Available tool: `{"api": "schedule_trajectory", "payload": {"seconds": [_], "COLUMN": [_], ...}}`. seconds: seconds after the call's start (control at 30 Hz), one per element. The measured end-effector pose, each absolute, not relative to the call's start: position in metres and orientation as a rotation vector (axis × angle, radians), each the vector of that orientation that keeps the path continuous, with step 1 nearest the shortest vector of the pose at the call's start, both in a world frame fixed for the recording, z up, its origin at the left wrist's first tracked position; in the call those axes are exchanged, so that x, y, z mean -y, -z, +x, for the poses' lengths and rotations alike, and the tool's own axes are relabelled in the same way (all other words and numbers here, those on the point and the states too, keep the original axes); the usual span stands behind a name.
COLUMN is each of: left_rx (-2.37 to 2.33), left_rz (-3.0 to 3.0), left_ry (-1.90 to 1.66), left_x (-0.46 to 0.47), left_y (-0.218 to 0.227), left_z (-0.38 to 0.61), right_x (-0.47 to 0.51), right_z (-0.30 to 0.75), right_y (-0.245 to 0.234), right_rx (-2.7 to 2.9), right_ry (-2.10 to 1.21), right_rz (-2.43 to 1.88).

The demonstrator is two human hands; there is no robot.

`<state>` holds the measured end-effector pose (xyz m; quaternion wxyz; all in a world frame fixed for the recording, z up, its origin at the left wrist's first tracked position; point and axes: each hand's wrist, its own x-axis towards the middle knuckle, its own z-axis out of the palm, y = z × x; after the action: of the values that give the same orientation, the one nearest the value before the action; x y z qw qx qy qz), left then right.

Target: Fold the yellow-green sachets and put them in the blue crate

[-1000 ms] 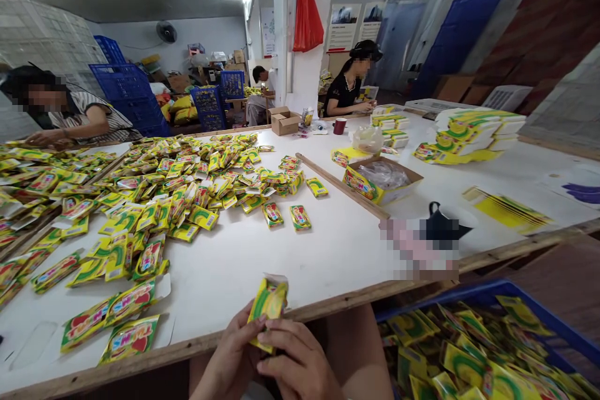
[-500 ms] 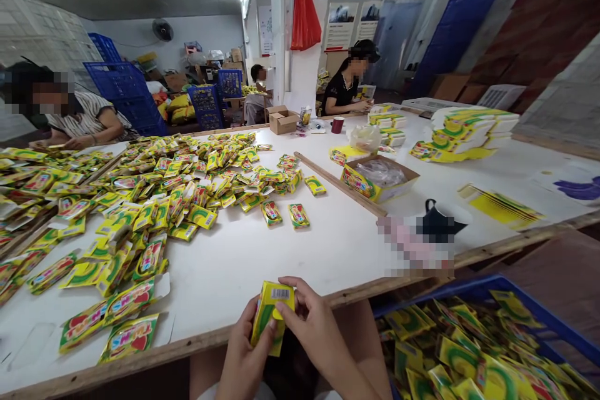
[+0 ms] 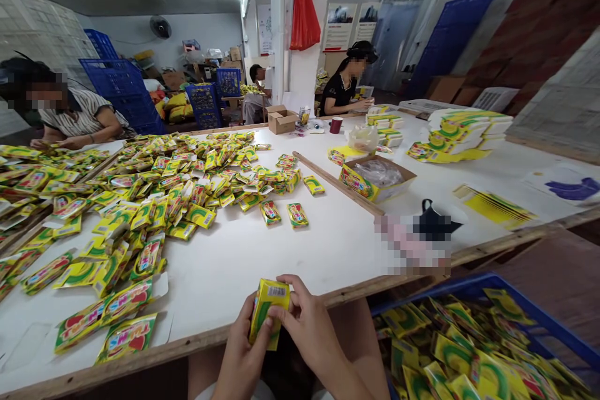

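Note:
A small yellow and green crayon-style box (image 3: 268, 312) is held upright between my two hands, just beyond the table's front edge; a barcode shows near its top. My left hand (image 3: 246, 340) grips its left side, thumb on the front face. My right hand (image 3: 312, 331) pinches the right side, its thumb pressed on the face and its fingers behind the box, partly hidden. To the left on the white table (image 3: 225, 275), a large heap of similar boxes (image 3: 178, 187) spreads out, several lying near the front edge. Two boxes (image 3: 284, 213) lie apart from the heap.
A blue crate (image 3: 506, 287) of similar boxes stands at the lower right. A wooden strip (image 3: 337, 182) crosses the table beside an open carton (image 3: 382, 178). Stacked packages (image 3: 469, 131) and flat yellow card (image 3: 492, 205) lie to the right. Other people sit at the left and far side.
My right thumb has slid down the box face to beside my left thumb. The box stays in both hands. The view has shifted slightly.

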<state>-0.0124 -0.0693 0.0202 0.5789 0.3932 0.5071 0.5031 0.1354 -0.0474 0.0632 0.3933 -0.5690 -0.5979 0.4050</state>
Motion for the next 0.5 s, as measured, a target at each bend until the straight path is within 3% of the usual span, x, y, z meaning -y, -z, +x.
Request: {"api": "schedule_trajectory", "payload": {"seconds": [0.5], "left_rx": [-1.125], "left_rz": [0.884], "left_ry": [-1.251], "left_x": [0.065], "left_y": [-0.040], "left_z": [-0.001], "right_x": [0.059], "right_z": [0.136], "right_y": [-0.045], "right_rx": [1.558], "right_ry": [-1.131], "right_rz": [-1.199]}}
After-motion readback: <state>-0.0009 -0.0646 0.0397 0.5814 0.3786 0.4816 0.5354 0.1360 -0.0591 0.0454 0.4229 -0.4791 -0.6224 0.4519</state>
